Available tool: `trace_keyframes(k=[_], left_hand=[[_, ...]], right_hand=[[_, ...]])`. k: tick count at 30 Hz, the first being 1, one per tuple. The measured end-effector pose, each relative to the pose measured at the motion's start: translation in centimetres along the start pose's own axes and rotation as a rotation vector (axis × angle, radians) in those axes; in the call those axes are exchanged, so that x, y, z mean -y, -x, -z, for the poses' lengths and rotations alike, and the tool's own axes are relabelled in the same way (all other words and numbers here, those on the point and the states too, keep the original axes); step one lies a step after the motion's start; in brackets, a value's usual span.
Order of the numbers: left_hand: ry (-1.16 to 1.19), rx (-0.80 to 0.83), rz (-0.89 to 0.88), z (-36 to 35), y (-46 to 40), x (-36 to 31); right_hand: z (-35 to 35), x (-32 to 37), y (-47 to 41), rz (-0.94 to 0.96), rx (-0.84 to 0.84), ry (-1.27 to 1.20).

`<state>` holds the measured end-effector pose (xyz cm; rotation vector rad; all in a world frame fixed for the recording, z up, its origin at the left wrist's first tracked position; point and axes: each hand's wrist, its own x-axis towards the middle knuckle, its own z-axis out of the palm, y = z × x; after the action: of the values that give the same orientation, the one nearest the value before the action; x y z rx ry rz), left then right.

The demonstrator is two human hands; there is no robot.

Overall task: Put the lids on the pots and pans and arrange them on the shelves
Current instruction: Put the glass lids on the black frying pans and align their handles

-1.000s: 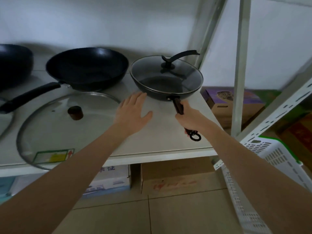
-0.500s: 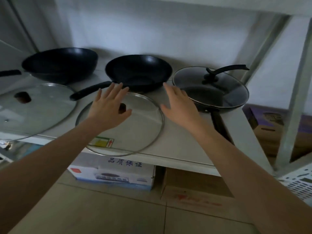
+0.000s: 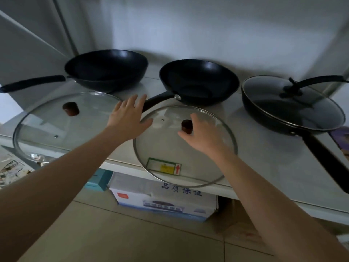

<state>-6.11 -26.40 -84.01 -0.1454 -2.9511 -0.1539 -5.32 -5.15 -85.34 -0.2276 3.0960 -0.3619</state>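
Left hand (image 3: 127, 118): fingers straight and spread, held flat over the gap between the two glass lids, thumb at the near lid's rim; it held nothing.
Right hand (image 3: 202, 137): reached over the near lid (image 3: 170, 148), fingers loosely curved and apart, thumb just beside the knob (image 3: 187, 126) — whether it touched the knob I could not tell.
Near lid: lay flat at the front of the shelf (image 3: 268, 159), its front rim jutting past the edge, a label near that rim.
Left lid (image 3: 47, 129): lay flat on the shelf's left part, brown knob up, also overhanging the front edge.
Left wok (image 3: 107, 70): uncovered, at the back, handle pointing left.
Middle wok (image 3: 200, 82): uncovered, behind the near lid, its handle running down-left under the left hand's fingers.
Right pan (image 3: 290, 110): already wore its lid — handle pointing toward the front right.
Below the shelf: a white box (image 3: 162, 201) with blue print stood on the floor.
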Motion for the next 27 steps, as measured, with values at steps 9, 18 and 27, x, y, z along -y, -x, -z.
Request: trace_keyframes(k=[9,18,27], left_hand=[[0.063,0.038,-0.025,-2.2,-4.8,0.7],[0.059,0.053,-0.074,-2.8,-7.6,-0.3],[0.172,0.022,-0.135,-3.5,-8.2,0.6]], right_hand=[[-1.7,1.9,-3.2,-0.164,-0.036,0.126],[-2.3,2.2,-3.5,-0.194,-0.108,0.091],[-0.4,1.5,-1.3,-0.251,-0.151,0.055]])
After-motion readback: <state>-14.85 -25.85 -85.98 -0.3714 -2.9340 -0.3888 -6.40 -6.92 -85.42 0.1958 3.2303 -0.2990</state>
